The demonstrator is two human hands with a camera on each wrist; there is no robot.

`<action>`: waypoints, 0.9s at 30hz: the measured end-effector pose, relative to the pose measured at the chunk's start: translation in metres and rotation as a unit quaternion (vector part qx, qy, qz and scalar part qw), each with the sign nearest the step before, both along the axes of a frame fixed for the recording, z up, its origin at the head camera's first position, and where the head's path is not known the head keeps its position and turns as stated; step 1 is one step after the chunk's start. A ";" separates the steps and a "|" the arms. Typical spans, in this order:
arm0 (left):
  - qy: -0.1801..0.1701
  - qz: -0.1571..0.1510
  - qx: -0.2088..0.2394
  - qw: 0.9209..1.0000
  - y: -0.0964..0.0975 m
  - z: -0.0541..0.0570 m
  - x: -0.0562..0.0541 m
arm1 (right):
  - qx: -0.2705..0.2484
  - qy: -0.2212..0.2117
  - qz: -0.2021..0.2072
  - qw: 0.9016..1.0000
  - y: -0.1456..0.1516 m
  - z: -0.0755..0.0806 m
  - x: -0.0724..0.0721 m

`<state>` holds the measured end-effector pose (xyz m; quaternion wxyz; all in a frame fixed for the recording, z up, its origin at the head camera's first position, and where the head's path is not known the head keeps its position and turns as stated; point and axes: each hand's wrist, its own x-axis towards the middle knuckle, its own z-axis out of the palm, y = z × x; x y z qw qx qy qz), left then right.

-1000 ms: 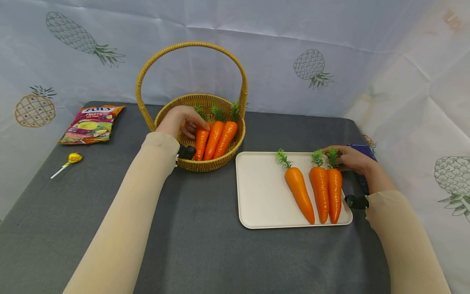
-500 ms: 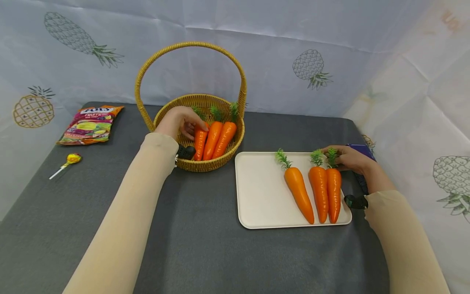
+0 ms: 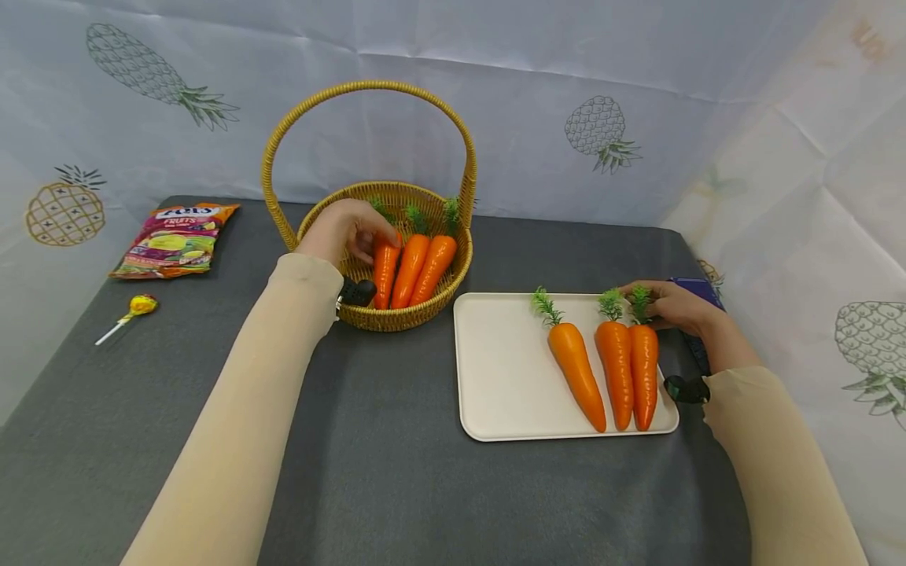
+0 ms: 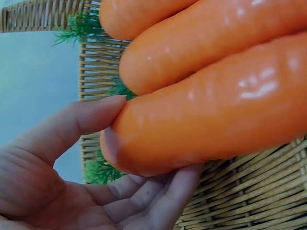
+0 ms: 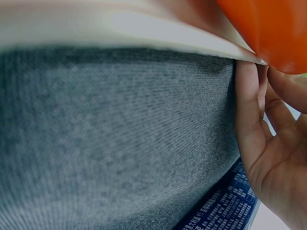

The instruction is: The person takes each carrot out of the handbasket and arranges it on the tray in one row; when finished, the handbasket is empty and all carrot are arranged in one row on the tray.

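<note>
In the head view my left hand [image 3: 357, 228] reaches into the yellow wicker basket [image 3: 403, 317] and holds the leftmost carrot [image 3: 384, 275] by its leafy end. The left wrist view shows the thumb [image 4: 96, 114] on its upper side and fingers beneath. Two more carrots lie beside it, a middle carrot [image 3: 410, 271] and a right carrot [image 3: 435, 269]. At the far right corner of the cream tray [image 3: 495, 369], my right hand [image 3: 679, 305] grips the rim, fingertips hidden under it and thumb beside a carrot [image 5: 273, 33]. Three carrots lie on the tray, the rightmost carrot [image 3: 643, 377] nearest this hand.
A bag of Fox's fruit candy [image 3: 173, 240] and a lollipop [image 3: 134, 310] lie on the dark table [image 3: 396, 472] at left. A blue package [image 3: 697, 289] lies behind the right hand. The basket's tall handle [image 3: 382, 85] arches above it. Pineapple-printed cloth hangs behind.
My left hand has shifted slightly to the left, its thumb and fingers drawn closer round the leftmost carrot's top, which has edged left too. The right hand and tray look unmoved.
</note>
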<state>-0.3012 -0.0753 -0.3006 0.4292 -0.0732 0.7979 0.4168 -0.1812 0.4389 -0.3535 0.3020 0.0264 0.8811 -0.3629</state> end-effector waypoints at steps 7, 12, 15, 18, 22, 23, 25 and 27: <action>0.051 0.018 0.011 0.998 0.000 0.014 0.003 | 0.000 0.000 0.002 1.000 0.001 0.000 0.000; 0.060 0.029 0.027 0.997 0.005 0.024 0.004 | 0.002 0.001 0.004 1.000 0.002 0.000 0.001; 0.059 0.044 0.048 0.996 0.009 0.032 0.005 | 0.004 0.002 0.004 1.000 0.002 0.000 0.001; 0.068 0.057 0.075 0.993 0.012 0.038 0.007 | 0.005 0.001 0.004 1.000 0.002 -0.001 0.001; 0.086 0.072 0.110 0.988 0.013 0.045 0.010 | 0.006 0.001 0.006 1.000 0.003 -0.001 0.000; 0.089 0.076 0.118 0.986 0.014 0.047 0.011 | 0.005 0.001 0.007 1.000 0.003 -0.001 0.000; 0.089 0.081 0.134 0.984 0.015 0.050 0.013 | 0.003 0.001 0.007 1.000 0.003 -0.002 -0.001; 0.088 0.082 0.150 0.981 0.016 0.051 0.014 | 0.001 0.000 0.006 1.000 0.002 -0.002 -0.001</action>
